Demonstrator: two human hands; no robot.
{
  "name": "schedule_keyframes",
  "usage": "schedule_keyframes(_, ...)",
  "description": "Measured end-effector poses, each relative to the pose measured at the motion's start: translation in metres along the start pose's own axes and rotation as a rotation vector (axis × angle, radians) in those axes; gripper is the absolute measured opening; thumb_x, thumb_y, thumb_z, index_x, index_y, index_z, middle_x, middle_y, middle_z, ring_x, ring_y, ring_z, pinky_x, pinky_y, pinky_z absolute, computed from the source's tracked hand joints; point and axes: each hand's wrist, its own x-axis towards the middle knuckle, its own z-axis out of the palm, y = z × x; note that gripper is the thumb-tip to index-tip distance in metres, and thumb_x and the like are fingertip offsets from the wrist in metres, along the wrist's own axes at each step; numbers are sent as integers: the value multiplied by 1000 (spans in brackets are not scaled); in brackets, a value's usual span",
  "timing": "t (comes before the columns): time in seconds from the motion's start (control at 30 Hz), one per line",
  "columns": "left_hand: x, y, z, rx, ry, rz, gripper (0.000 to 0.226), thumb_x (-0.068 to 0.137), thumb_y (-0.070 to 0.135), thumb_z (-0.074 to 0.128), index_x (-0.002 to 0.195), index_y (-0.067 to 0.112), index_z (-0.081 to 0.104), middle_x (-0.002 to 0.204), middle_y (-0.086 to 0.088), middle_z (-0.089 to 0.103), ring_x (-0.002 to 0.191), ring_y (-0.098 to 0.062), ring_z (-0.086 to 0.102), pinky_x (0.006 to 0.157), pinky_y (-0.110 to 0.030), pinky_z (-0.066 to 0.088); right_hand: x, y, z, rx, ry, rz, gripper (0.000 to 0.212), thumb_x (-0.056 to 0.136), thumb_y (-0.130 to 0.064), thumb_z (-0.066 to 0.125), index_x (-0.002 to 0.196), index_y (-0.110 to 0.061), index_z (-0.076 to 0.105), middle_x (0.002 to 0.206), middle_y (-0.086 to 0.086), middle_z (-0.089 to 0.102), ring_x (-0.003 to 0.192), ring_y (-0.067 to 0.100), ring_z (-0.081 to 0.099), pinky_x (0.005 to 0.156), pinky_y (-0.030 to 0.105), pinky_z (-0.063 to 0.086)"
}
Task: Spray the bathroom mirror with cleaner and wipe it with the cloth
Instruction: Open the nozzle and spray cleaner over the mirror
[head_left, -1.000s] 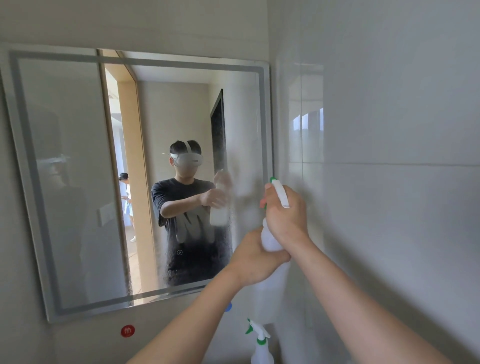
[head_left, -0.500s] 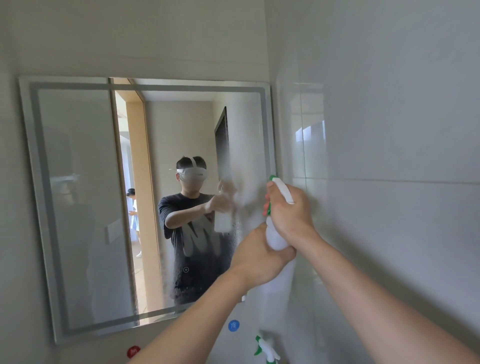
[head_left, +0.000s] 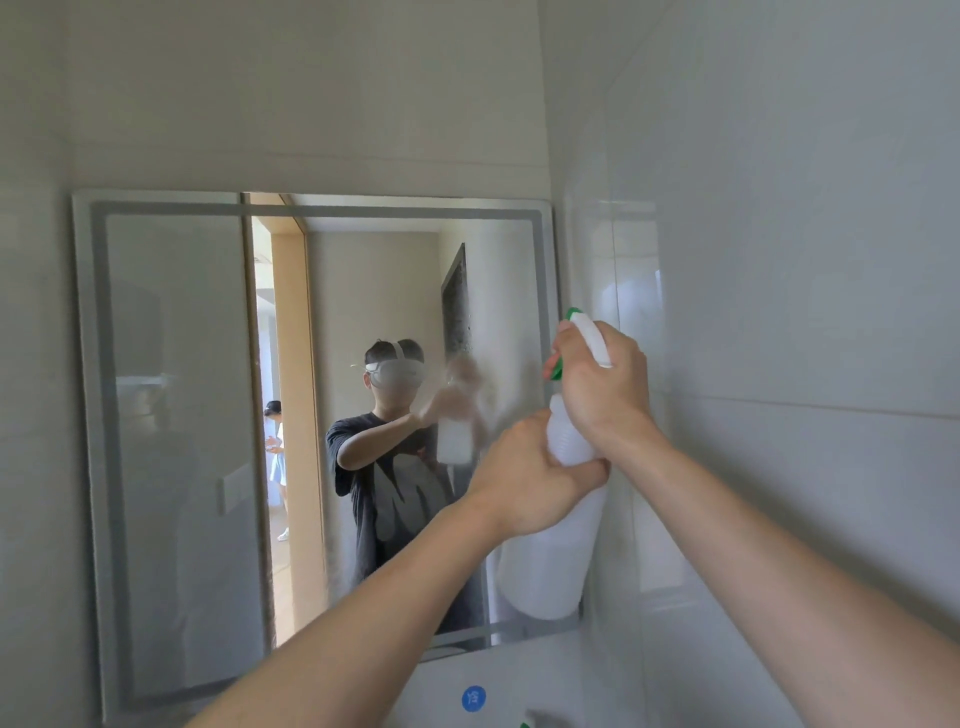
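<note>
Both hands grip the white spray bottle (head_left: 550, 566) before the mirror (head_left: 176, 447): right hand (head_left: 605, 387) clasping its trigger head, left hand (head_left: 530, 480) wrapping its neck.

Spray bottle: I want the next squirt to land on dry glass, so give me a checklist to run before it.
1. Bottle held firmly: ok, both hands on it.
2. Right hand at the trigger: ok, wrapped round the head.
3. Left hand steadying the neck: ok.
4. Nozzle aimed at the mirror: ok, it points at the right edge.
5. Dry glass left: ok, mist only on the right part.
6. Cloth ready: cannot tell, none in view.
</note>
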Motion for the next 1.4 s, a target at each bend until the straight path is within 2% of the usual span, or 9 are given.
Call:
schedule_keyframes(0.17, 11, 3, 0, 3, 20, -5, 39, 65, 51, 68, 96, 28, 67, 89, 5, 76, 85, -18, 74, 80, -51, 61, 12, -9, 1, -43, -88, 14, 54, 86, -44, 44, 78, 8, 56, 72, 23, 64, 69, 40, 58, 71, 49, 56)
schedule_keyframes(0.33, 17, 1, 0, -1, 10, -15, 44, 64, 53, 68, 99, 27, 67, 91, 5, 76, 86, -18, 74, 82, -51, 60, 18, -5, 5, -15, -96, 93, 49, 94, -39, 52, 77, 7, 52, 62, 10, 53, 57, 28, 52, 67, 55, 58)
schedule_keyframes(0.5, 28, 6, -10, -33, -1, 5, 43, 64, 50, 70, 100, 25, 67, 91, 3, 77, 87, -19, 75, 82, -53, 60, 25, -17, 5, -50, -74, 0, 52, 85, -43, 45, 80, 6, 63, 81, 21, 71, 81, 37, 65, 73, 44, 55)
schedule_keyframes(0.63, 38, 16, -21, -43, 34, 43, 39, 65, 49, 70, 94, 24, 69, 90, 2, 77, 87, -21, 75, 84, -53, 60, 38, -36, 8, -20, -103, -55, 55, 81, -44, 44, 83, 10, 57, 86, 27, 68, 67, 30, 54, 73, 48, 55)
schedule_keyframes(0.7, 44, 19, -28, -47, 56, 50, 40, 64, 50, 70, 94, 23, 70, 90, 3, 78, 88, -20, 75, 85, -52, 60, 44, -43, 11, -19, -112, -81, 54, 84, -43, 46, 83, 9, 57, 86, 27, 68, 73, 38, 58, 75, 50, 55)
schedule_keyframes(0.83, 49, 22, -41, -38, 105, 61, 43, 62, 52, 68, 95, 24, 69, 89, 7, 78, 87, -17, 75, 84, -49, 61, 53, -54, 19, 15, -153, -91, 47, 98, -32, 51, 81, 12, 54, 71, 28, 63, 62, 35, 62, 72, 52, 56)
schedule_keyframes(1.0, 44, 16, -50, -29, 146, 86, 34, 67, 47, 69, 92, 23, 70, 86, 4, 77, 84, -19, 75, 81, -52, 60, 53, -52, 34, 21, -179, -97, 48, 99, -33, 54, 72, 7, 53, 52, 7, 53, 53, 29, 54, 65, 55, 55)
schedule_keyframes(1.2, 38, 5, -68, -10, 157, 62, 39, 65, 50, 70, 95, 25, 68, 90, 6, 77, 87, -17, 75, 83, -53, 60, 42, -54, 53, 89, -136, -107, 45, 89, -40, 51, 85, 4, 61, 83, 22, 69, 82, 38, 65, 75, 47, 54)
schedule_keyframes(1.4, 28, -5, -78, 28, 171, 82, 30, 78, 49, 72, 102, 31, 69, 95, 9, 77, 93, -13, 74, 85, -52, 60, 30, -52, 68, 185, -309, 6, 40, 93, -36, 59, 93, 4, 63, 95, 19, 70, 65, 14, 59, 68, 31, 49)
